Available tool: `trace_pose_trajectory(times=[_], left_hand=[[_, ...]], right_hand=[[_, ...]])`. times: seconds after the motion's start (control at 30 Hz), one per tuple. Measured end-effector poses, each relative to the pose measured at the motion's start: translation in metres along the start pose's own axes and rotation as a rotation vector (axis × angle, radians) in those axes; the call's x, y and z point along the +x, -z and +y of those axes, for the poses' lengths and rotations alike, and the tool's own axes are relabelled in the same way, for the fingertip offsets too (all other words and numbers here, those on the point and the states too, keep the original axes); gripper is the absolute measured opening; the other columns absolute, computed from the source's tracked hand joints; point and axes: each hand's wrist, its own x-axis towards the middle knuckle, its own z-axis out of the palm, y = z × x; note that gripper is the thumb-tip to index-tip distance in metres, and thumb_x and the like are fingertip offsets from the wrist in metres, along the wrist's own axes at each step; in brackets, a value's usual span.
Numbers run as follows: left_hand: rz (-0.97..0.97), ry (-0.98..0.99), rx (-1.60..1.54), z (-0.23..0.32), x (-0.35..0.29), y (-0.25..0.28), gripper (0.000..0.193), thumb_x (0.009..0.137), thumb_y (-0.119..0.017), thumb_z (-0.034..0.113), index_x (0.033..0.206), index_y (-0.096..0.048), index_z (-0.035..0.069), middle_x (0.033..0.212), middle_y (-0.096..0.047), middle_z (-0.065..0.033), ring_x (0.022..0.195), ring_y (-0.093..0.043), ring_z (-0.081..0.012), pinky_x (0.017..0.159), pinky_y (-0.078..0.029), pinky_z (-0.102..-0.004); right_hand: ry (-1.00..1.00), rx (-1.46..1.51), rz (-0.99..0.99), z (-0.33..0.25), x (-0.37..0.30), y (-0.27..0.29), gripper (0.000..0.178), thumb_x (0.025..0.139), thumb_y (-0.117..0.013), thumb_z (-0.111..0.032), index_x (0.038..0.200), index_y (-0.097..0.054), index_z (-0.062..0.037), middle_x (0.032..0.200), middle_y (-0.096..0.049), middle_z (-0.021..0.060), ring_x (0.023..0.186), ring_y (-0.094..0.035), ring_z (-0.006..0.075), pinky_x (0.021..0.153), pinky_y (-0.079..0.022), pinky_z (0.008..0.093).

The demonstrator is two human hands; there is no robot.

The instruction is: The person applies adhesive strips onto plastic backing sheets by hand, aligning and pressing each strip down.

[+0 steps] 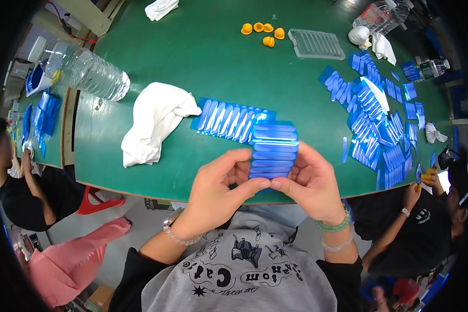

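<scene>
Between my hands is a blue film sheet (273, 153) with a column of long, rounded strips across it, held near the table's front edge. My left hand (224, 174) pinches its lower left side, thumb at the bottom corner. On the other side my right hand (313, 179) grips the lower right, and the two thumb tips almost meet. Just beyond lies a similar blue strip sheet (229, 119), flat on the table and partly overlapped by the held one. A crumpled white cloth (158, 122) touches or nearly touches its left end.
Many blue strip sheets (372, 125) are heaped on the green table (234, 67) at the right. Orange finger cots (268, 41) and a clear ribbed tray (316, 44) sit at the back. A large water bottle (86, 70) lies left. Co-workers sit on both sides.
</scene>
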Motion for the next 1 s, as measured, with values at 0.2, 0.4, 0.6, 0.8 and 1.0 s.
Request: trace_pose_trajectory(times=[0.2,0.4,0.6,0.8,1.0], left_hand=[[-0.278,-0.097,0.639,0.038,0.014,0.028,0.048,0.079,-0.065,-0.001,0.125,-0.053,0.004,0.093,-0.060,-0.0065,0.078,-0.055,-0.0127,0.068,-0.046,-0.0246],[0.174,-0.436,1.205,0.052,0.041,0.033,0.050,0.074,-0.067,-0.001,0.123,-0.055,0.006,0.100,-0.059,-0.0080,0.085,-0.053,-0.0196,0.072,-0.044,-0.0302],[0.250,-0.626,1.513,0.042,0.045,0.023,0.042,0.078,-0.066,0.006,0.119,-0.057,0.006,0.122,-0.052,-0.0127,0.111,-0.048,-0.0305,0.092,-0.039,-0.0378],[0.125,-0.646,1.356,0.036,0.044,-0.006,0.040,0.078,-0.065,0.005,0.117,-0.058,0.005,0.123,-0.051,-0.0126,0.114,-0.046,-0.0314,0.095,-0.038,-0.0400],[0.102,-0.631,1.352,0.035,0.037,-0.010,0.041,0.076,-0.065,0.003,0.117,-0.058,0.006,0.123,-0.051,-0.0129,0.114,-0.046,-0.0319,0.095,-0.038,-0.0403]], right_hand=[[0.062,0.169,0.235,-0.006,0.020,0.001,0.046,0.083,-0.065,0.001,0.125,-0.047,0.0024,0.098,-0.060,0.0057,0.092,-0.058,0.0109,0.076,-0.047,0.0229],[0.473,-1.046,0.430,0.007,0.034,-0.007,0.041,0.075,-0.070,-0.012,0.113,-0.057,-0.0047,0.089,-0.056,0.0079,0.080,-0.054,0.0216,0.070,-0.045,0.0334],[0.504,-1.324,0.689,-0.013,0.003,0.067,0.048,0.067,-0.078,-0.028,0.107,-0.060,-0.0084,0.102,-0.053,0.0101,0.093,-0.045,0.0295,0.082,-0.038,0.0408],[0.187,-1.553,0.643,-0.050,-0.026,0.150,0.058,0.060,-0.082,-0.034,0.109,-0.066,-0.0086,0.117,-0.046,0.0100,0.104,-0.039,0.0305,0.094,-0.030,0.0398],[0.226,-1.543,0.482,-0.053,-0.014,0.155,0.052,0.059,-0.080,-0.032,0.103,-0.067,-0.0070,0.117,-0.045,0.0094,0.106,-0.039,0.0291,0.094,-0.029,0.0382]])
